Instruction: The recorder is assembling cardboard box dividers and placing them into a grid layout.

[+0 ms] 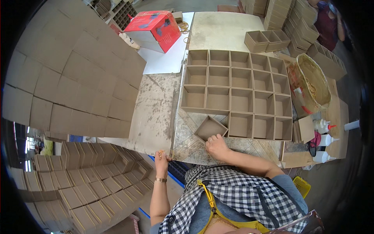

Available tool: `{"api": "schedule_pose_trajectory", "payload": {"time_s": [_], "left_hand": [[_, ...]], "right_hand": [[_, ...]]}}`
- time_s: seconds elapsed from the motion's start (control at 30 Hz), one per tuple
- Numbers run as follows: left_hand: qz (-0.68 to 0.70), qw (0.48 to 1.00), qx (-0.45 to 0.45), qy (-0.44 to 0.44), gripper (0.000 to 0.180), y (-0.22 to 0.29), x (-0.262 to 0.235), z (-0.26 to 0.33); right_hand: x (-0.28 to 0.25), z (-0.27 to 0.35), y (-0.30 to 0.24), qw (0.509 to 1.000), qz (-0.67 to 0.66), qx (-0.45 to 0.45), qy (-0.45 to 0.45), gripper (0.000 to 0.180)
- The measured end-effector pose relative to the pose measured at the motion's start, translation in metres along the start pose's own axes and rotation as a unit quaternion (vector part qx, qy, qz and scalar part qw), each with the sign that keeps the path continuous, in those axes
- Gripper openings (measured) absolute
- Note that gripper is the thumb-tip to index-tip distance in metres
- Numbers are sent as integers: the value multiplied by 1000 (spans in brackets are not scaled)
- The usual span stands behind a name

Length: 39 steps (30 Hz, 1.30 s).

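Observation:
My right hand [217, 146] grips the near edge of a small open cardboard box [210, 129], which sits at an angle on the worn table [186, 150]. To its right and beyond it, several like boxes stand side by side in an open-topped grid [241, 99]. The front left corner of that grid has a gap where the angled box is. My left hand [161, 156] is closed at the table's front edge, apart from the boxes. A small yellow-orange piece, which looks like a rubber band, shows at its fingertips.
Stacked cardboard boxes rise at the left [78, 78], and banded stacks [93, 183] stand below. A red-and-white carton [154, 29] lies at the back. On the right are a basket [321, 99] with rubber bands, glue bottles [327, 140] and cardboard pieces [304, 129]. Another person [329, 27] is at far right.

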State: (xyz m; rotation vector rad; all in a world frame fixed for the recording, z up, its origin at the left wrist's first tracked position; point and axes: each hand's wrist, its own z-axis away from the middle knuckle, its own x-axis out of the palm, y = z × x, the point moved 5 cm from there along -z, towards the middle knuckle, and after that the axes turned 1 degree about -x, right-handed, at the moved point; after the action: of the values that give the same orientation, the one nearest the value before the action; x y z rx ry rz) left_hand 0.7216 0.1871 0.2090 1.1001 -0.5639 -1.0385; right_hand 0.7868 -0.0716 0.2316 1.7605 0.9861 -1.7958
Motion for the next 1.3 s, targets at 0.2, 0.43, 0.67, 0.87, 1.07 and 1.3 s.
{"api": "schedule_pose_trajectory", "payload": {"time_s": [0.2, 0.43, 0.67, 0.87, 1.07, 1.3], "left_hand": [[-88, 994, -60, -7, 30, 33, 35, -46], [-144, 971, 192, -17, 15, 76, 71, -155], [-204, 952, 223, -54, 51, 112, 148, -279], [-153, 962, 9, -227, 63, 123, 233, -307], [-89, 965, 33, -245, 69, 112, 274, -313], [-91, 966, 19, -243, 62, 103, 274, -316]], "right_hand": [[-31, -1, 54, 999, 19, -3, -29, 16], [-27, 7, 55, 999, 0, 29, -31, 15], [-28, 7, 59, 997, -28, 62, -39, 19], [-83, 12, 71, 981, 14, 71, 179, 16], [-33, 102, 59, 915, -284, 285, 23, 11], [8, 132, 82, 816, -312, 464, 146, 10]]}}
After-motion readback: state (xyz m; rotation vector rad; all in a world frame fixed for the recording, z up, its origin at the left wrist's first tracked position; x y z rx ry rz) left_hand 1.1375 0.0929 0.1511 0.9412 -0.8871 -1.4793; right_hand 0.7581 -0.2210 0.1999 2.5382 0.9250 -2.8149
